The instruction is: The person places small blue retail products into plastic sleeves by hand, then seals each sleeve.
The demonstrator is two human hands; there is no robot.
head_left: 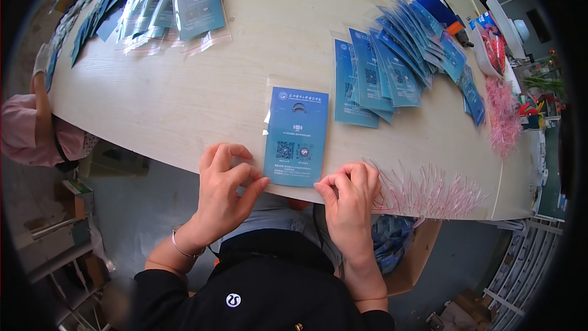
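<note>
A blue card with two printed codes and a slot near its top [297, 125] lies flat in a clear plastic sleeve [269, 107] at the near edge of the table. At the lower left corner, my left hand [226, 181] has thumb and forefinger pinched together, its other fingers bent. My right hand [350, 193] pinches at the lower right corner, its fingers curled. The film between my fingertips is too thin to make out clearly. Beside my right hand, a heap of thin clear strips with red lines [429, 193] hangs over the table edge.
Sleeved blue cards [401, 64] lie fanned out at right, and another pile [199, 6] at far left. A tape dispenser [438, 9], a white bowl [487, 49] and pink shredded strips [502, 113] stand at right. Another person's pink sleeve [30, 122] is at left. A box [422, 251] sits below.
</note>
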